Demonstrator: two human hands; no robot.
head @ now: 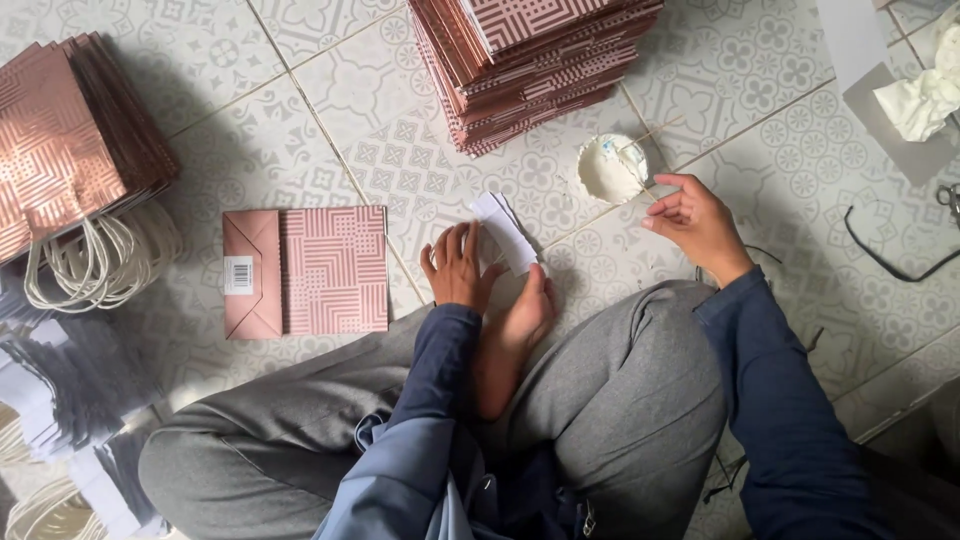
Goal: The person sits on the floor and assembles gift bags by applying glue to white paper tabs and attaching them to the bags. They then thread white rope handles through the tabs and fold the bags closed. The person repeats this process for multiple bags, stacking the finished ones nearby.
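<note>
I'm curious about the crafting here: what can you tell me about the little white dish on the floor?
The dish is small, round and white, shallow like a lid or saucer, holding a white paste that looks like glue. It sits flat on the patterned tile floor, just below the stack of pink folded bags. A thin stick rests in it, running toward the right hand, whose fingers seem to pinch its end.
</note>
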